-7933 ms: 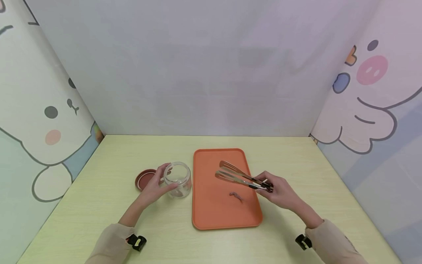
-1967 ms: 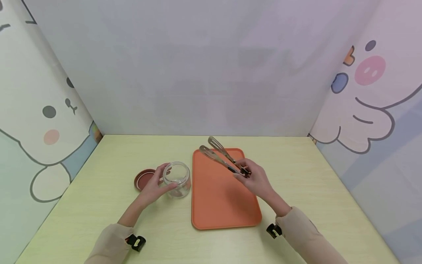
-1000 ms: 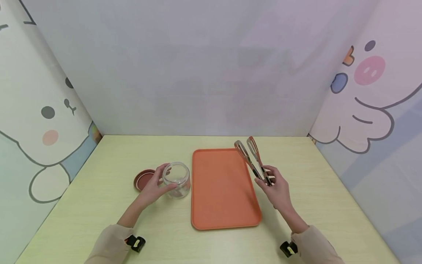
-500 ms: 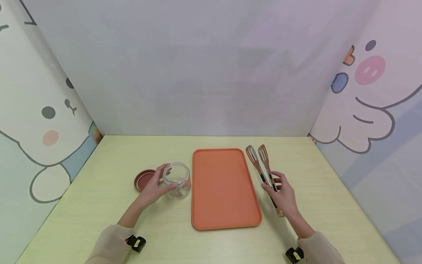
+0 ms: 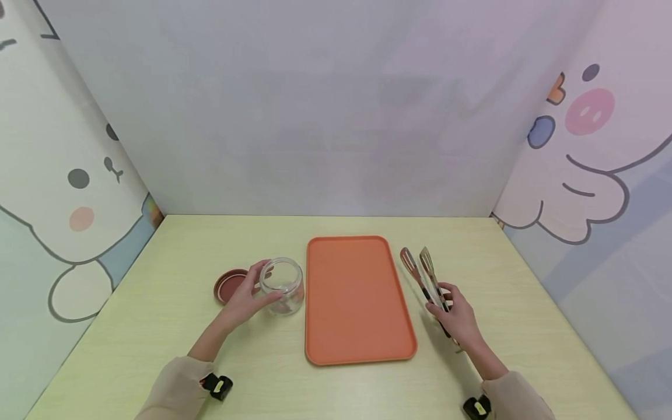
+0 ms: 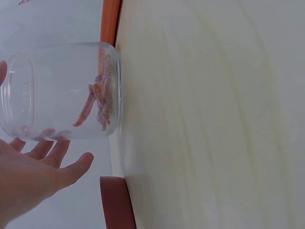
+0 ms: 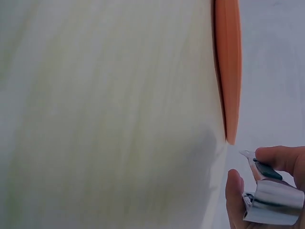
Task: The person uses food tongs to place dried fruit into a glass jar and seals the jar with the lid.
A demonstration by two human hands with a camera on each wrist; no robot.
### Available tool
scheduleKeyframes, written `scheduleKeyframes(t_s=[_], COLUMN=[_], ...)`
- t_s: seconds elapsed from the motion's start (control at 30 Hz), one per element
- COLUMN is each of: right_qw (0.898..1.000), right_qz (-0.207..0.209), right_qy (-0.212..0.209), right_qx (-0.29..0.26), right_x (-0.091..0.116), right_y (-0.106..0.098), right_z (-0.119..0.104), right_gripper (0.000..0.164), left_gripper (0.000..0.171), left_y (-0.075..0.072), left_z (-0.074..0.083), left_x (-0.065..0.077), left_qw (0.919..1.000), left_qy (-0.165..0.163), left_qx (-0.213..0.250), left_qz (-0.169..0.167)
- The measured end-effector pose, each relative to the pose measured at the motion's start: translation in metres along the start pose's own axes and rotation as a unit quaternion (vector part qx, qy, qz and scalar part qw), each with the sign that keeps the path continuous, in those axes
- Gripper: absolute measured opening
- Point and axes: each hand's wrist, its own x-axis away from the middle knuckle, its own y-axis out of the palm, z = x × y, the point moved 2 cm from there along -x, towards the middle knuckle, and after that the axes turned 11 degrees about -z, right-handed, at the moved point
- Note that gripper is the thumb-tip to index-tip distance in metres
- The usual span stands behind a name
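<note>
In the head view my left hand (image 5: 247, 302) curves around a clear glass jar (image 5: 293, 298) that stands upright without a lid. Several reddish-brown, shrivelled strips (image 6: 102, 93) lie at its bottom in the left wrist view. A brown round lid (image 5: 228, 286) rests on the table just behind that hand, partly covered by it. My right hand (image 5: 462, 321) holds metal serving tongs (image 5: 433, 276) with black grips, right of the tray. Their slotted ends point away from me, spread apart with nothing between them. The right wrist view shows the tongs' rounded metal hinge end (image 7: 274, 202) near the palm.
An orange rectangular tray (image 5: 357, 303) lies between the two hands, its left edge close beside the jar. The light wooden table (image 5: 273, 379) ends at a pale curtain (image 5: 331, 146) at the back, with cartoon-printed cloths on both sides.
The small brownish strip on the tray earliest on is gone from it. My right hand has carried the tongs off the tray to its right and lower; my left hand stays at the jar.
</note>
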Motion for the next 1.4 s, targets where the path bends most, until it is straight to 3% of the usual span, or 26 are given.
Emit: scheduleKeyframes(t_s=[0.5,0.83,1.1,1.4], right_qw=[0.999,0.997,0.988,0.982], right_qz=[-0.029,-0.039,-0.048,-0.056], right_qy=[0.025,0.017,-0.008,-0.021], right_qx=[0.004,0.07,0.148,0.177], right_x=[-0.002,-0.006,-0.004,-0.003], right_y=[-0.002,-0.005,-0.011,-0.014], right_z=[0.008,0.015,0.013,0.009], right_gripper=[0.059,0.063,0.065,0.061], left_gripper=[0.073,0.074,0.074,0.073], left_y=[0.0,0.0,0.0,0.0], left_z=[0.0,0.002,0.001,0.0], left_x=[0.0,0.0,0.0,0.0], left_qw=[1.0,1.0,1.0,1.0], left_qy=[0.0,0.001,0.005,0.004], left_qx=[-0.005,0.0,0.0,-0.002], left_qz=[-0.003,-0.002,-0.005,-0.004])
